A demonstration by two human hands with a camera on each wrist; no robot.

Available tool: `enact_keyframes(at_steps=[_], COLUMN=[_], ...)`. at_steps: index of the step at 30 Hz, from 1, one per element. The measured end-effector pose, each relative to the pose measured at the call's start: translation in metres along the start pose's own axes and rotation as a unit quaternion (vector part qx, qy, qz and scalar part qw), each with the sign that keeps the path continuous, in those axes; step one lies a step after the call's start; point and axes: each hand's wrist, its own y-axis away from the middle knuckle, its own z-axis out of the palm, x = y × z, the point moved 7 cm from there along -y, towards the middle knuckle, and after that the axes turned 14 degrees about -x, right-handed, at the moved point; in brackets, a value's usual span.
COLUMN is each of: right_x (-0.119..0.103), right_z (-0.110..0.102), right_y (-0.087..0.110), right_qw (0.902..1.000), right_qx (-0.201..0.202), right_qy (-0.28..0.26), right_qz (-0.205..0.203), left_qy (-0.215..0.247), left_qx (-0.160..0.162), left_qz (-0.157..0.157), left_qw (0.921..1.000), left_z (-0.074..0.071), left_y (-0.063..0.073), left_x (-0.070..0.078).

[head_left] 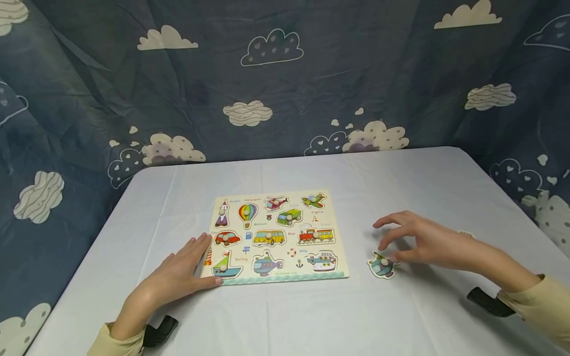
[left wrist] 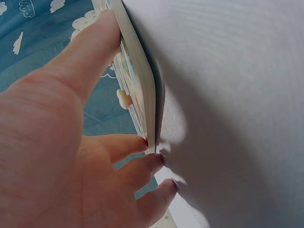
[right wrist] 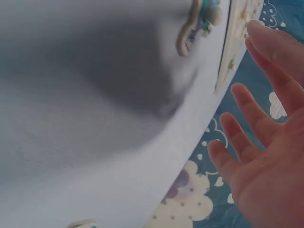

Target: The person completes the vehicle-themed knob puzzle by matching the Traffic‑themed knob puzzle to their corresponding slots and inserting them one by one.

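Observation:
A wooden knob puzzle board [head_left: 291,254] with vehicle pictures lies flat on the table. At its left side rests my left hand [head_left: 178,272], thumb by the front corner and fingers along the left edge. The left wrist view shows the thumb and fingertips against the board's edge [left wrist: 149,102]. To the right of the board lies a loose teal puzzle piece [head_left: 381,266] with a knob. My right hand [head_left: 427,242] hovers beside it, fingers spread and thumb tip near its right edge. The right wrist view shows a gap between the fingers and this piece [right wrist: 194,28].
Another small loose piece [head_left: 466,233] shows partly behind the right wrist. A white cloth [head_left: 303,316] covers the table. Behind it hangs a dark blue curtain [head_left: 285,84] with a cloud pattern.

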Motion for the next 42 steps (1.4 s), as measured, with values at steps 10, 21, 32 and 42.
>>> enact_keyframes(at_steps=[10, 21, 32, 42], right_x=[0.003, 0.006, 0.004, -0.002], right_z=[0.014, 0.019, 0.020, 0.016], right_y=[0.000, -0.004, -0.003, -0.005], right_qw=[1.0000, 0.9998, 0.9997, 1.0000], right_qx=[0.003, 0.003, 0.000, 0.008], right_qy=[0.005, 0.019, 0.026, -0.001], right_qz=[-0.006, 0.002, -0.003, 0.004], left_qy=[0.000, 0.002, 0.004, 0.007], left_qx=[0.002, 0.000, -0.001, -0.004], left_qz=[0.001, -0.001, -0.001, -0.003], left_qw=[1.0000, 1.0000, 1.0000, 1.0000], left_z=[0.000, 0.000, 0.000, 0.001], left_y=[0.000, 0.000, -0.001, -0.002], left_x=[0.001, 0.000, -0.001, -0.001])
